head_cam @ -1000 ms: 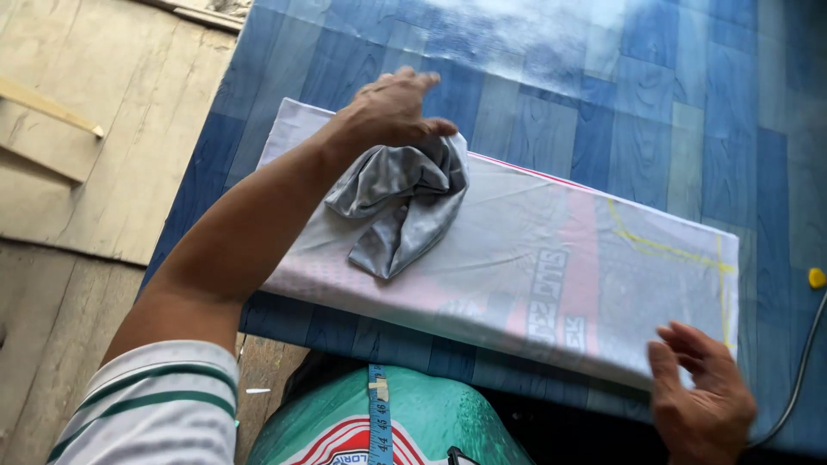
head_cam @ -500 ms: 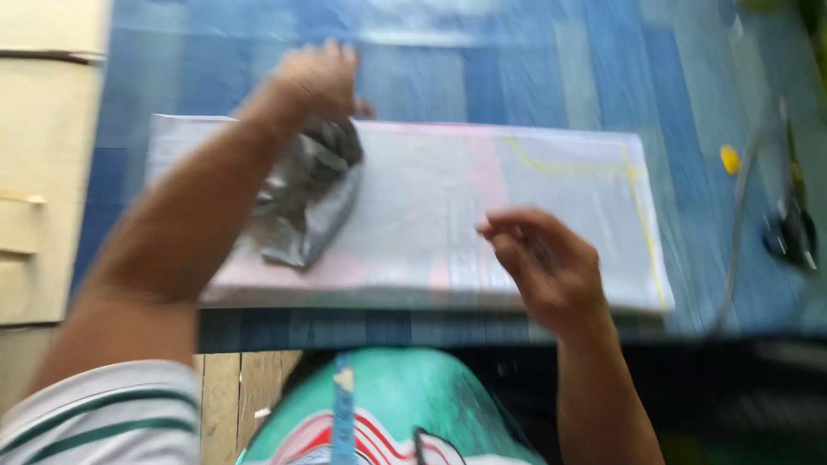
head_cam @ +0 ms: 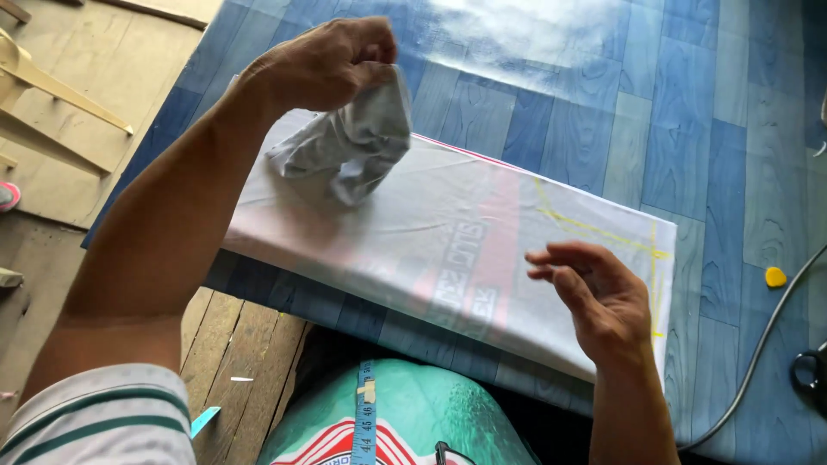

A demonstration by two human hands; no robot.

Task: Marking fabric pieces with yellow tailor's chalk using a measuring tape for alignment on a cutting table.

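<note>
Head view: left hand (head_cam: 323, 65) grips grey cloth (head_cam: 349, 146) over white padded board (head_cam: 448, 250) on blue floor (head_cam: 689, 129); right hand (head_cam: 603, 297) open.

A long flat white package (head_cam: 448, 250) wrapped in translucent plastic lies diagonally across the centre of the frame on blue flooring. Faint red and grey print shows through near its middle; yellow lines mark its right end.

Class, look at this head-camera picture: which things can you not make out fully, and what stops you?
- Grey cloth: top bunched inside the left hand.
- Scissors: cut off by the right edge.
- Padded board: near corner hidden by the right hand.
- Measuring tape: runs off the bottom edge.
</note>
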